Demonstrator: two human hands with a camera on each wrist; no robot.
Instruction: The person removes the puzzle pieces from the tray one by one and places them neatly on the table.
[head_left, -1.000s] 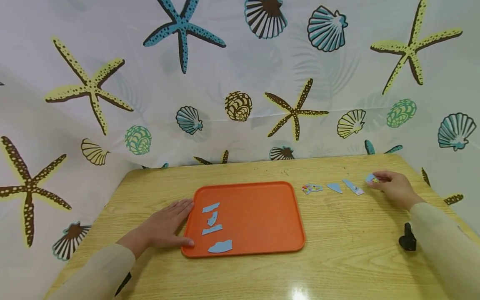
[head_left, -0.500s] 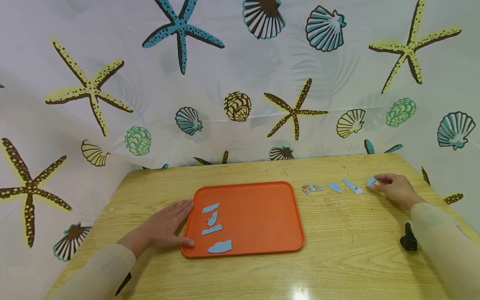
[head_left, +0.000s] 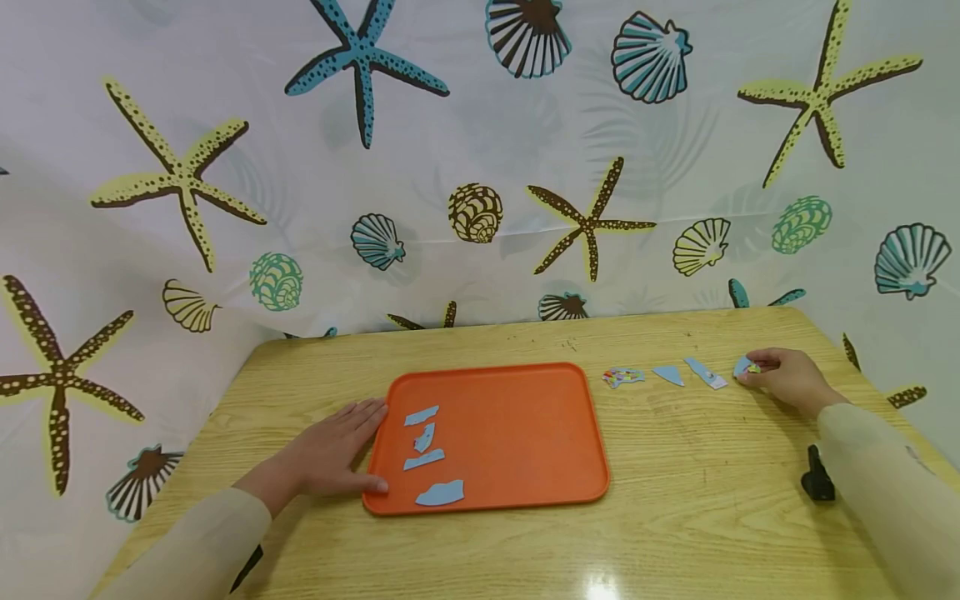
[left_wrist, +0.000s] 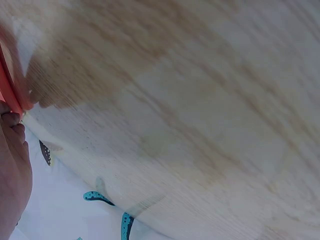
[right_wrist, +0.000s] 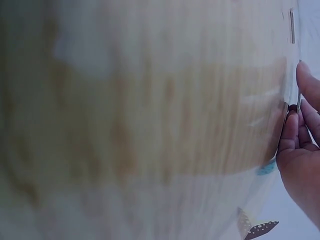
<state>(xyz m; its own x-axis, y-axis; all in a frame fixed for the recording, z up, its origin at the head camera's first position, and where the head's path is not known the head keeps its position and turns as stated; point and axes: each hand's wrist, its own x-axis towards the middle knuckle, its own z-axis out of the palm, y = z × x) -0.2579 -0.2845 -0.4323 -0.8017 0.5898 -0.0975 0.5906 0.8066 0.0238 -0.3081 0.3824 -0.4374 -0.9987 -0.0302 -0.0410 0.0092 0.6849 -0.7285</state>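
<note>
My right hand pinches a light blue paper piece with a colourful print between thumb and fingers at the back right of the table. In the right wrist view the thin edge of that piece shows by the thumb. To its left lie a long blue piece, a blue triangular piece and a multicoloured piece. My left hand rests with straight fingers on the left rim of an orange tray. Several light blue pieces, among them a wavy one, lie along the tray's left side.
The wooden table ends at a white cloth printed with starfish and shells, behind and at both sides. A small black object shows beside the right sleeve.
The right hand has come slightly lower and nearer the long piece, turning the printed piece a little in its fingers. The left hand and the tray have stayed put.
</note>
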